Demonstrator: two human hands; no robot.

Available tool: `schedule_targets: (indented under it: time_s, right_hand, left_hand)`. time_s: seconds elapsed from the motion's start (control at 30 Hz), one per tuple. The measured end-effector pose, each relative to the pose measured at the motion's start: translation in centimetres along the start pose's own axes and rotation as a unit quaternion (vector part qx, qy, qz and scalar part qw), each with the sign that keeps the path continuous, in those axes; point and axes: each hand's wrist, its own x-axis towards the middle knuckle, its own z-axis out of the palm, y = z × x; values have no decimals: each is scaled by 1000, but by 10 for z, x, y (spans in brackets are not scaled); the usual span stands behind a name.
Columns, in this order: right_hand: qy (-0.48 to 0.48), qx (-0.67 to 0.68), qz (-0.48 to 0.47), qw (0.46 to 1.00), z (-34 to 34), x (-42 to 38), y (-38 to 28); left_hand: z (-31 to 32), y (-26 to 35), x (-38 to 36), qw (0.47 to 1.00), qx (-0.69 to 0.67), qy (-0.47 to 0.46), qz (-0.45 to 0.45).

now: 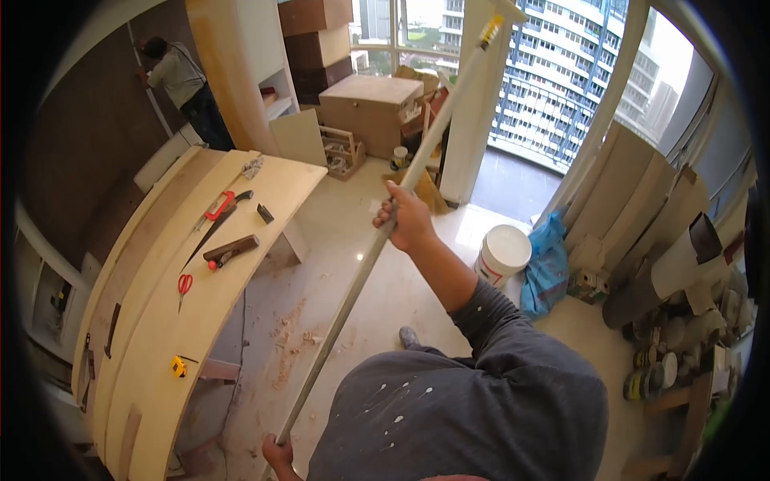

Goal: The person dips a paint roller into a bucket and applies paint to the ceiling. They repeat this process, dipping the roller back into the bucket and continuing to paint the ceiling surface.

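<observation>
A long grey-white paint roller pole [346, 309] slants across the view, its far end high at the window side. Near that end is a yellow and dark fitting [490, 32], with what looks like a pale roller head beyond it, partly cut off. My right hand [411, 218] is closed around the middle of the pole, arm stretched forward. Low in the view, my left hand [279, 453] grips the lower part, close to my body. The pole's bottom end is out of sight.
On my left a wooden workbench [152, 353] carries a handsaw [216, 224], hand plane [233, 250], red scissors [185, 284] and yellow tape measure [180, 366]. A white bucket [504, 250] and blue sack [547, 268] stand right. Another person [180, 84] works at the far-left wall.
</observation>
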Motion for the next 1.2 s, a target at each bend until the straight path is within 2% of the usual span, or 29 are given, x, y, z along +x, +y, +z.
schedule_targets:
  time_s: [0.27, 0.37, 0.47, 0.57, 0.67, 0.77, 0.87, 0.97, 1.07, 1.2]
  right_hand:
    - [187, 100, 35, 977, -135, 17, 8]
    - [235, 141, 52, 960, -169, 17, 15]
    - [267, 181, 69, 944, -195, 21, 23]
    - [293, 212, 87, 928, -218, 26, 28]
    - [315, 229, 101, 916, -235, 37, 24]
    - [329, 243, 119, 905, -250, 48, 13]
    - [329, 256, 137, 899, -271, 68, -4]
    - [333, 261, 136, 896, -299, 95, -37]
    - [335, 281, 134, 889, -335, 123, -72]
    - [351, 294, 133, 879, -381, 158, -114]
  left_hand:
    - [-150, 47, 55, 992, 112, 20, 62]
    - [-213, 82, 78, 979, 133, 32, 150]
    - [-263, 114, 96, 957, 129, 85, 246]
    - [-310, 162, 110, 927, 185, 109, 306]
    - [-347, 234, 110, 900, 231, 143, 342]
    - [-377, 290, 126, 867, 267, 135, 398]
    - [-393, 363, 136, 839, 325, 158, 406]
    - [-395, 450, 141, 822, 305, 208, 434]
    - [-405, 552, 145, 750, 361, 192, 520]
    - [-402, 697, 129, 745, 438, 184, 468]
